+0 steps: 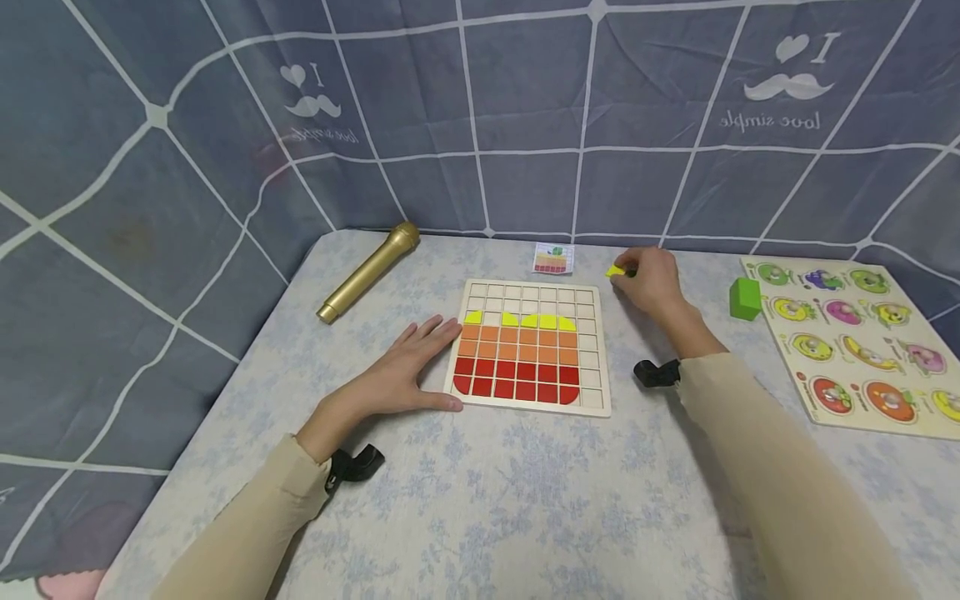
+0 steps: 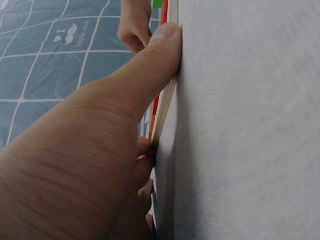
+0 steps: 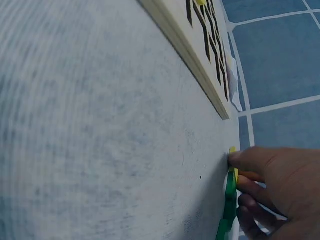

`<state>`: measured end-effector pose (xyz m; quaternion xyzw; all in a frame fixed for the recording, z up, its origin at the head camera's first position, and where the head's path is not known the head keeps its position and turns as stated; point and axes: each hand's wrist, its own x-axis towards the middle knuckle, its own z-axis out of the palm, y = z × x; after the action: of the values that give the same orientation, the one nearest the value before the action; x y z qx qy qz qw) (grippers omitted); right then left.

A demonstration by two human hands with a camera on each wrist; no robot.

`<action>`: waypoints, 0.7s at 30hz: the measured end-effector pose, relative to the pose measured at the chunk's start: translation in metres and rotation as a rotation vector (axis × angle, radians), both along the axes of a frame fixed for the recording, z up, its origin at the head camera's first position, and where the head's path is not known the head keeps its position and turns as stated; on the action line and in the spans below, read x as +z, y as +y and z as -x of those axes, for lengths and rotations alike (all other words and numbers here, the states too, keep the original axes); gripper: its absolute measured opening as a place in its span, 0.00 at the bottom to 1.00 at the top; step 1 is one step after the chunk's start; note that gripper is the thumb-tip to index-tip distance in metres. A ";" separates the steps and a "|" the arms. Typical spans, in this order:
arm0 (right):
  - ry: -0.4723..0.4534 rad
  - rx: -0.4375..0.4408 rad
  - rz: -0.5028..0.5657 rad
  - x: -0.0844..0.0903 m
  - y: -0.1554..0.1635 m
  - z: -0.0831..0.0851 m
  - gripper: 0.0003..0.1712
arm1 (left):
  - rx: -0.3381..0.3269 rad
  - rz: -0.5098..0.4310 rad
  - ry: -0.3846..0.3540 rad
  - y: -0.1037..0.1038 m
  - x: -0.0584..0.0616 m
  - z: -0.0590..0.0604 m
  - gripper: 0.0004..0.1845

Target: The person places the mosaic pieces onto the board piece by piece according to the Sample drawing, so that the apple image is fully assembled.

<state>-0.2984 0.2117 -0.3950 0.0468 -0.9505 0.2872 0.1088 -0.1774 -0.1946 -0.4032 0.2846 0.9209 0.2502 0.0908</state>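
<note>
A wooden grid board point(image 1: 606, 400) lies flat, filled with rows of red tiles point(image 1: 527, 372), orange tiles point(image 1: 517, 337) and several yellow tiles point(image 1: 548, 321). Beside its left edge is my left hand point(image 1: 401, 371), fingers spread and straight, the thumb near the front corner. In the left wrist view the thumb point(image 2: 165, 37) touches the board's side. Beyond the board's right back corner, my right hand point(image 1: 651, 279) pinches a yellow tile point(image 1: 615, 271) close to the table. Green pieces point(image 3: 229, 200) lie just under those fingers in the right wrist view; the hand partly hides them.
A small picture card point(image 1: 553, 258) lies behind the board. To the left is a gold microphone point(image 1: 367, 273). A green block point(image 1: 745, 298) and a fruit puzzle board point(image 1: 862, 342) are at the right. Grey-blue checked cloth point(image 1: 525, 92) hangs behind the table.
</note>
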 end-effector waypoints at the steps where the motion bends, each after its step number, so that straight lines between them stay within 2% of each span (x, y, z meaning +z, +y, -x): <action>1: 0.006 0.003 -0.003 0.000 0.001 0.000 0.16 | 0.000 0.000 0.000 0.000 0.000 0.000 0.63; 6: 0.032 -0.005 0.030 -0.001 -0.001 -0.002 0.18 | 0.000 -0.004 -0.005 0.000 0.001 0.000 0.63; 9: 0.053 0.029 0.072 0.004 -0.010 -0.007 0.18 | -0.001 -0.007 -0.005 0.000 0.001 0.000 0.63; 13: 0.046 0.150 0.105 0.011 -0.032 -0.012 0.16 | 0.000 -0.001 0.003 0.000 0.000 0.000 0.63; 16: 0.008 0.250 0.106 0.016 -0.053 -0.018 0.15 | 0.002 0.006 0.008 0.000 0.000 0.000 0.63; 21: -0.022 0.367 0.098 0.019 -0.084 -0.030 0.14 | 0.005 0.010 0.006 0.001 0.000 -0.001 0.63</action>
<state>-0.2682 0.1275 -0.3760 0.2111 -0.9120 0.3486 0.0464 -0.1768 -0.1940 -0.4032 0.2828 0.9231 0.2452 0.0890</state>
